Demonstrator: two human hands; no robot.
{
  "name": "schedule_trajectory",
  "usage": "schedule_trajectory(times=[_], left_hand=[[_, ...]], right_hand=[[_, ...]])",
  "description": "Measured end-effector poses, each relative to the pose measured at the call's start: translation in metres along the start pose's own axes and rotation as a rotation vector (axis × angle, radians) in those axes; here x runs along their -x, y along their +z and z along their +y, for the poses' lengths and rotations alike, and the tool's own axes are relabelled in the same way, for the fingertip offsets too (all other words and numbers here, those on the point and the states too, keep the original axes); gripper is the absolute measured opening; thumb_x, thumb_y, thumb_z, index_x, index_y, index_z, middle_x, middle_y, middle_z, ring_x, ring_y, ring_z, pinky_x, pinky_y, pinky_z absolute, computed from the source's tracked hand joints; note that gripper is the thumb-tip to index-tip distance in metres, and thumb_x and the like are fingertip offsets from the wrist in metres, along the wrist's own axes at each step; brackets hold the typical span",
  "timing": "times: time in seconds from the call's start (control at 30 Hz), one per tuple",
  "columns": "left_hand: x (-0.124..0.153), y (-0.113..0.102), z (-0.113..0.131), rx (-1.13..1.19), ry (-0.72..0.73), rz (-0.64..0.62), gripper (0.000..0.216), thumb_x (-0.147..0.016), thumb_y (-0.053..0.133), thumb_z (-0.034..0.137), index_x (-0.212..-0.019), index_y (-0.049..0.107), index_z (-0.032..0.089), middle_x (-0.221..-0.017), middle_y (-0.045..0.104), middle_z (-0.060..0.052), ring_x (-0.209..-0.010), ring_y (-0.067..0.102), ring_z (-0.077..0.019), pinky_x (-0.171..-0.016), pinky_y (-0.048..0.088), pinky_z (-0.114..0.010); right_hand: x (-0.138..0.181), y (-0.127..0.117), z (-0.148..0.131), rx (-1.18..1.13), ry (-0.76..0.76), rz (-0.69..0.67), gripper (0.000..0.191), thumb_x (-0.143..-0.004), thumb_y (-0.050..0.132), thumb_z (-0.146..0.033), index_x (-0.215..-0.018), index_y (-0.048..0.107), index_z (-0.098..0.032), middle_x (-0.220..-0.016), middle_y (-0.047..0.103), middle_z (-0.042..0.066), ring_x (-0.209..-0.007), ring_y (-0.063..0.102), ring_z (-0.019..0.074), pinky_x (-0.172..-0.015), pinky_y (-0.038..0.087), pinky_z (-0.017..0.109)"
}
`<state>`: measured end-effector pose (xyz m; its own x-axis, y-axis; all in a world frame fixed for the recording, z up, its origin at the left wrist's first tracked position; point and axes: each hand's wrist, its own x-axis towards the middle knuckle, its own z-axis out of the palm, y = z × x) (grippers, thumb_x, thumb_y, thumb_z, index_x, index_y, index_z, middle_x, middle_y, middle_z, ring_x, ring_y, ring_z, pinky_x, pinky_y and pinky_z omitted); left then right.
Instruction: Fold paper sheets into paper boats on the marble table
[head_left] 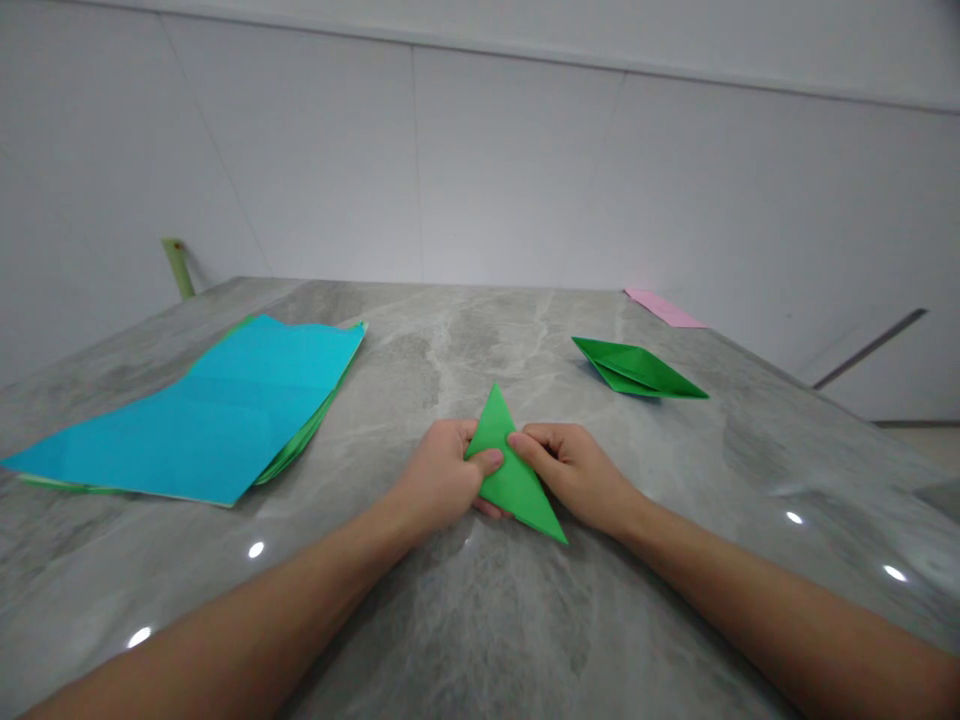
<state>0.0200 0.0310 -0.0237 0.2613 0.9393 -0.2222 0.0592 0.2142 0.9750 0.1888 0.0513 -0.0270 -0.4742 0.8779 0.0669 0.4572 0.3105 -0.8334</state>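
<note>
Light green folded paper (517,488): pointed at both ends, gripped between the two hands at the front middle of the counter (465,340); one tip points away from the person, the other toward the near right. Whether it touches the counter cannot be told.
Left hand (442,472): holds the left edge; thumb pressed on the upper face, other fingers partly hidden beneath, fingertips showing below the lower edge.
Right hand (576,472): holds the right edge; thumb on the upper face, fingers narrow and curled behind the edge.
Thumbs: near each other, apart.
Dark green folded paper (643,370): rests on the counter beyond the right hand, pointed at both ends, layers slightly parted.
Blue sheet (217,405): lies at the left, slightly wavy, on top of the stack.
Green sheets (306,440): lie under the blue sheet, edges showing along its right and near sides.
Pink paper (665,309): lies flat at the far right edge of the counter.
Wall (510,170): white, behind the counter.
</note>
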Motion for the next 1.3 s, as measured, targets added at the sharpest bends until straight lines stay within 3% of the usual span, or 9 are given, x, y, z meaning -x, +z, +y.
schedule_trajectory(times=[0.3,0.53,0.7,0.83,0.9,1.0,1.1,1.2,1.3], left_hand=[[-0.004,-0.007,0.0,-0.243,0.163,0.339,0.015,-0.08,0.055,0.018,-0.066,0.059,0.016,-0.056,0.058,0.001,-0.046,0.057,-0.0155,-0.043,0.048,-0.025],[-0.001,-0.009,-0.001,-0.447,0.273,0.459,0.019,-0.084,0.05,0.022,-0.066,0.056,0.017,-0.059,0.058,0.0,-0.052,0.053,-0.0151,-0.048,0.037,-0.023],[0.0,-0.007,0.002,-0.458,0.262,0.5,0.021,-0.085,0.049,0.022,-0.065,0.052,0.018,-0.057,0.052,0.001,-0.049,0.048,-0.0134,-0.048,0.032,-0.023],[0.002,-0.004,0.001,-0.426,0.262,0.531,0.024,-0.088,0.047,0.025,-0.065,0.05,0.019,-0.057,0.049,0.003,-0.048,0.046,-0.0128,-0.047,0.031,-0.024],[0.003,-0.002,-0.002,-0.39,0.263,0.534,0.029,-0.093,0.042,0.03,-0.067,0.048,0.02,-0.056,0.047,0.003,-0.048,0.047,-0.0132,-0.047,0.032,-0.024],[0.002,-0.001,-0.005,-0.367,0.261,0.545,0.035,-0.098,0.036,0.039,-0.07,0.048,0.02,-0.057,0.05,0.003,-0.052,0.052,-0.0147,-0.049,0.036,-0.025],[0.002,0.001,-0.005,-0.298,0.333,0.5,0.027,-0.097,0.043,0.041,-0.093,0.058,0.019,-0.079,0.064,-0.002,-0.073,0.062,-0.0178,-0.062,0.046,-0.027],[0.004,0.004,-0.003,-0.246,0.399,0.332,0.034,-0.088,0.059,0.042,-0.113,0.058,0.018,-0.099,0.067,-0.006,-0.091,0.063,-0.0208,-0.074,0.051,-0.03],[0.008,0.007,-0.001,-0.203,0.385,0.239,0.05,-0.08,0.07,0.041,-0.122,0.053,0.019,-0.107,0.066,-0.007,-0.097,0.063,-0.0235,-0.072,0.054,-0.029]], right_hand=[[0.004,0.001,-0.005,-0.048,-0.007,-0.11,0.042,-0.089,0.048,-0.044,-0.056,0.04,-0.02,-0.052,0.034,-0.005,-0.049,0.032,0.0085,-0.046,0.025,0.024],[0.008,-0.005,-0.012,-0.174,0.067,-0.299,0.036,-0.084,0.057,-0.041,-0.057,0.056,-0.017,-0.047,0.048,-0.003,-0.039,0.034,0.0061,-0.04,0.025,0.022],[0.009,-0.007,-0.011,-0.281,0.124,-0.374,0.03,-0.078,0.064,-0.039,-0.061,0.056,-0.016,-0.056,0.059,0.0,-0.039,0.041,0.0049,-0.038,0.03,0.018],[0.011,-0.009,-0.012,-0.275,0.114,-0.422,0.03,-0.081,0.06,-0.039,-0.062,0.054,-0.017,-0.053,0.058,-0.001,-0.036,0.04,0.0051,-0.035,0.029,0.018],[0.012,-0.009,-0.012,-0.24,0.043,-0.369,0.031,-0.081,0.058,-0.037,-0.058,0.053,-0.017,-0.047,0.052,-0.003,-0.035,0.038,0.0053,-0.034,0.026,0.018],[0.013,-0.01,-0.013,-0.164,-0.128,-0.166,0.038,-0.083,0.053,-0.031,-0.048,0.044,-0.019,-0.04,0.04,-0.005,-0.035,0.032,0.0049,-0.036,0.022,0.019],[0.013,-0.008,-0.013,-0.043,-0.3,0.024,0.039,-0.081,0.05,-0.023,-0.046,0.034,-0.019,-0.041,0.03,-0.007,-0.038,0.027,0.0042,-0.039,0.021,0.02],[0.013,-0.006,-0.013,0.077,-0.475,0.075,0.035,-0.077,0.051,-0.015,-0.049,0.03,-0.019,-0.045,0.028,-0.007,-0.041,0.026,0.0036,-0.042,0.022,0.02],[0.014,-0.003,-0.011,0.126,-0.575,0.064,0.031,-0.072,0.052,-0.009,-0.051,0.031,-0.019,-0.046,0.028,-0.008,-0.04,0.027,0.0031,-0.042,0.022,0.02]])
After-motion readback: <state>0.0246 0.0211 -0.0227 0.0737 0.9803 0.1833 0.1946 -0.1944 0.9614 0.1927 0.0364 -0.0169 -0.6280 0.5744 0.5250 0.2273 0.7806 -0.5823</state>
